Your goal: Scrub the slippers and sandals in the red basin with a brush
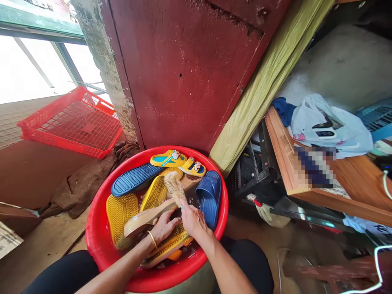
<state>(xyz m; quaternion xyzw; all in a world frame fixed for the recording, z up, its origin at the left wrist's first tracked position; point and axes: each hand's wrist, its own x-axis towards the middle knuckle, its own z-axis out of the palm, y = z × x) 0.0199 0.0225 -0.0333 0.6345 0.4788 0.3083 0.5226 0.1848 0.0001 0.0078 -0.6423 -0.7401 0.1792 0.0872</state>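
Red basin rim (pixel 92 245) close, left hand (pixel 163 228) sandal (pixel 147 218), right hand (pixel 192 220) brush (pixel 174 188)

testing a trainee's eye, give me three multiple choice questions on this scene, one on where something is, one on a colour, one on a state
1. Where is the red mesh basket relative to the red basin?
A. Left of it, by the window
B. Inside it
C. On the wooden board

2. What colour is the bangle on the left wrist?
A. Blue
B. Gold
C. Red

3. What is the left hand holding?
A. Nothing
B. A blue slipper
C. A tan sandal

1: A, the basket sits beyond the basin's left rim.
2: B, a gold band shows at the wrist.
3: C, its fingers lie over the sandal, while the right hand holds the bristle brush.
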